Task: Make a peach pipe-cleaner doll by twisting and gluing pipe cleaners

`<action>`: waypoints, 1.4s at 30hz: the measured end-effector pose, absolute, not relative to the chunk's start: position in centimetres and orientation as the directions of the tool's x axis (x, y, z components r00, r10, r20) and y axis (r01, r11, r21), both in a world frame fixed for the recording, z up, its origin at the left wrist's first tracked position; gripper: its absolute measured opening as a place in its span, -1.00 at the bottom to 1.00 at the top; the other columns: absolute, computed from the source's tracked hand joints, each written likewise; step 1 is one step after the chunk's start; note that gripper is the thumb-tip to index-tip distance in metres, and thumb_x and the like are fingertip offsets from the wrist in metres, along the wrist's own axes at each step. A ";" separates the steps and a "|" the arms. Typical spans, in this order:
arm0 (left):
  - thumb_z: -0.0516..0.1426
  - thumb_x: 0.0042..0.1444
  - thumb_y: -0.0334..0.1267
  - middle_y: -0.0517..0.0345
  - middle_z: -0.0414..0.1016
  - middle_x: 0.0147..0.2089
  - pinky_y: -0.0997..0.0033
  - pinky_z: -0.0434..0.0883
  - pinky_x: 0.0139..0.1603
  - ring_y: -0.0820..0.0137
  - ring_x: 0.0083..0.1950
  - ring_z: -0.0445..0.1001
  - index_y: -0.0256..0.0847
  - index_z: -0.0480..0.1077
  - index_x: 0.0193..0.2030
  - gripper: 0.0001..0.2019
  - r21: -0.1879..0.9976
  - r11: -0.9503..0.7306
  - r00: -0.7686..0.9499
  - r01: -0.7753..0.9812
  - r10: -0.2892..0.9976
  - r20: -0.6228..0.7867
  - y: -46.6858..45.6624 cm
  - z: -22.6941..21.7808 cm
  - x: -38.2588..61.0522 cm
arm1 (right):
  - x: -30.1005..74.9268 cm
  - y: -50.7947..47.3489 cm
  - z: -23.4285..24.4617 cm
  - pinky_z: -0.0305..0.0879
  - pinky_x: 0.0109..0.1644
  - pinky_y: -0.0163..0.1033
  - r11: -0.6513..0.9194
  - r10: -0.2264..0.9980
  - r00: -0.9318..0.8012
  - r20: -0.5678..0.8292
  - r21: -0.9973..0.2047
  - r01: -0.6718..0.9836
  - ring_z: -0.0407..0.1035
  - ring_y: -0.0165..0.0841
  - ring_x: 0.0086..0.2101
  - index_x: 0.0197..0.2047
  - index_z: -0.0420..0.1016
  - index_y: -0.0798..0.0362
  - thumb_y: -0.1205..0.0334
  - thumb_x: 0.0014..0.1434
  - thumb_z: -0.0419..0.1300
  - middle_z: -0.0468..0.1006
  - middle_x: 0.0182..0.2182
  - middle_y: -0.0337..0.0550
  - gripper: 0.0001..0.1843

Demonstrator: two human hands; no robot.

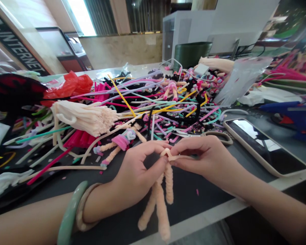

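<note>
My left hand pinches the upper part of a peach pipe-cleaner doll body whose twisted limbs hang below. Opposite it, my right hand grips a peach pipe cleaner between thumb and fingers, close to a small bent loop at the doll's top. Both sets of fingertips nearly meet there, and they hide part of the join. Left of my hands lies a dressed pipe-cleaner doll with a pink and lilac outfit.
Loose coloured pipe cleaners heap across the table, with a cream bundle at left. On the right are a phone, scissors handles and a blue glue gun. A red plastic bag and a dark green bin stand farther back.
</note>
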State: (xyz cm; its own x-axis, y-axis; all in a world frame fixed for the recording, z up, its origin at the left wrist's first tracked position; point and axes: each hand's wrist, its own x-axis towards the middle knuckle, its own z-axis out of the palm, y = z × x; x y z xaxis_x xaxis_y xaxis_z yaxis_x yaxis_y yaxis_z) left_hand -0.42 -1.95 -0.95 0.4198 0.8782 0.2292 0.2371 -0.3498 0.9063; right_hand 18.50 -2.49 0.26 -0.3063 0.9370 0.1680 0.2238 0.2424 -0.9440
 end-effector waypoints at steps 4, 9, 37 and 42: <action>0.12 0.19 -0.31 0.02 0.56 -0.03 0.27 0.39 0.13 0.25 0.05 0.49 -0.24 0.48 -0.33 -0.87 0.940 -0.266 0.412 0.211 0.897 0.162 -2.0 -0.7 -0.3 | 18.5 -2.5 0.4 0.33 -0.38 -0.36 0.361 0.917 -0.306 0.256 -0.860 0.360 0.45 -0.42 -0.44 -0.39 0.62 0.04 0.48 -0.01 0.30 0.62 -0.46 -0.26 -0.84; 0.15 0.17 -0.31 -0.01 0.52 0.05 0.22 0.38 0.16 0.20 0.07 0.49 -0.25 0.48 -0.27 -0.91 0.984 -0.155 0.415 0.091 0.904 0.104 -2.1 -0.8 -0.3 | 18.6 -2.7 0.4 0.31 -0.38 -0.35 0.459 0.883 -0.317 0.348 -0.783 0.420 0.44 -0.43 -0.43 -0.33 0.63 0.06 0.37 0.07 0.31 0.63 -0.43 -0.21 -0.92; 0.19 0.14 -0.38 0.06 0.48 0.07 0.36 0.39 0.09 0.33 0.03 0.49 -0.25 0.42 -0.35 -0.95 0.997 -0.078 0.426 -0.009 0.902 0.074 -2.3 -1.2 -0.4 | 18.4 -2.7 0.2 0.22 -0.44 -0.40 0.299 0.929 -0.323 0.179 -0.878 0.374 0.38 -0.48 -0.48 -0.28 0.68 0.02 0.35 0.06 0.31 0.62 -0.48 -0.29 -0.85; 0.21 0.13 -0.37 0.07 0.48 0.04 0.37 0.42 0.05 0.35 -0.01 0.50 -0.25 0.47 -0.30 -0.99 0.996 -0.089 0.388 -0.028 0.917 0.093 -1.9 -1.2 -0.2 | 18.5 -2.6 0.2 0.26 -0.43 -0.37 0.213 0.940 -0.321 0.120 -0.938 0.274 0.36 -0.46 -0.48 -0.24 0.68 -0.01 0.30 0.05 0.34 0.63 -0.43 -0.25 -0.84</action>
State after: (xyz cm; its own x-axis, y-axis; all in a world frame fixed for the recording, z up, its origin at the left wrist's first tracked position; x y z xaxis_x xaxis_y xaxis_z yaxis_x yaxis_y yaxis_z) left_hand -0.19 -1.95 -1.18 0.3877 0.9171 0.0929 -0.0283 -0.0889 0.9956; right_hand 18.45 -2.62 0.20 -0.3207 0.9396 0.1200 0.2740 0.2133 -0.9378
